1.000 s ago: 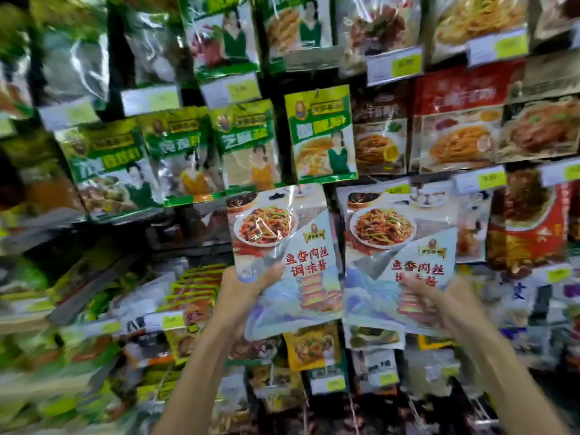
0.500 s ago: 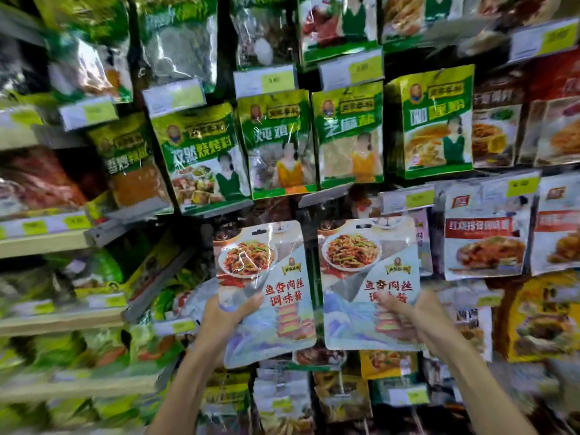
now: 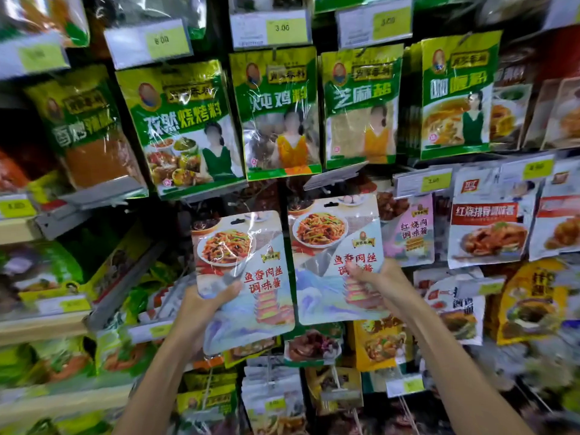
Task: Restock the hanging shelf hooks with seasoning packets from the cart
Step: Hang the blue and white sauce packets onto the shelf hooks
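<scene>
Seasoning packet (image 3: 244, 277), glossy stir-fry-print plastic, gripped by left hand (image 3: 201, 306); twin packet (image 3: 335, 255) pinched by right hand (image 3: 386, 287) (hang-holes up). Hanging step: thread onto hook next.

The display is brightly and evenly lit, with white glare streaking the glossy film of the green packets (image 3: 185, 127) and the plastic price tags (image 3: 270, 29), while the gaps behind the rows fall into deep shadow. The middle is sharp enough to read the print on the two front packets (image 3: 335, 255), but the left shelves (image 3: 40, 328) and the lower right corner smear into blur, and the wide lens bows the rows outward near the edges
</scene>
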`<act>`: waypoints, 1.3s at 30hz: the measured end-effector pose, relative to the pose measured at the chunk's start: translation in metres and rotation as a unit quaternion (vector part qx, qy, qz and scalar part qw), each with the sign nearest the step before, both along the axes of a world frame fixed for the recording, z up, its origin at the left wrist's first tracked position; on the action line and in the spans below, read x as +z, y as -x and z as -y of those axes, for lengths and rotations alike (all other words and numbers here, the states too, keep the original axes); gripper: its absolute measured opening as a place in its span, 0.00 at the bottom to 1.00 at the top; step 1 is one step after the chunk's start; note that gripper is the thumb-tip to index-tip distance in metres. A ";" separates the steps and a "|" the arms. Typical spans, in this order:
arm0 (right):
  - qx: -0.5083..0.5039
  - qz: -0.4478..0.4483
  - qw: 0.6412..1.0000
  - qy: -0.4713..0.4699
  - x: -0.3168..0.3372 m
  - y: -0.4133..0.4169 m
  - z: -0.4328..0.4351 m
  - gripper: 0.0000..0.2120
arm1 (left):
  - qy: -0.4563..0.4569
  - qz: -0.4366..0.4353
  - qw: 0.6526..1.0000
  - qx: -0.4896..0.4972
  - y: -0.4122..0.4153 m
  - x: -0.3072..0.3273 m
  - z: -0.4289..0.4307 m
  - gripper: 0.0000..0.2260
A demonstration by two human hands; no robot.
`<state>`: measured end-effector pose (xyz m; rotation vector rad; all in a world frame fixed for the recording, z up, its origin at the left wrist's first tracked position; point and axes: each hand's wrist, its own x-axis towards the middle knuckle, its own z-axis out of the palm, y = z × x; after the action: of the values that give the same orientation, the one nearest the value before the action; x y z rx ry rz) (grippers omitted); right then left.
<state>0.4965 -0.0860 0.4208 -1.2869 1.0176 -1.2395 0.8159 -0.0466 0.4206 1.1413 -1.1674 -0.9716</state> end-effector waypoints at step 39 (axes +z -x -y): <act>-0.194 -0.180 0.960 0.092 0.009 -0.002 0.048 0.15 | -0.004 -0.036 0.994 -0.104 0.057 -0.010 0.022 0.15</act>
<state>0.4984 -0.1336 0.4299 -1.5429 1.4989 -1.4517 0.7588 -0.0685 0.4102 0.9958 -1.2420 -1.1678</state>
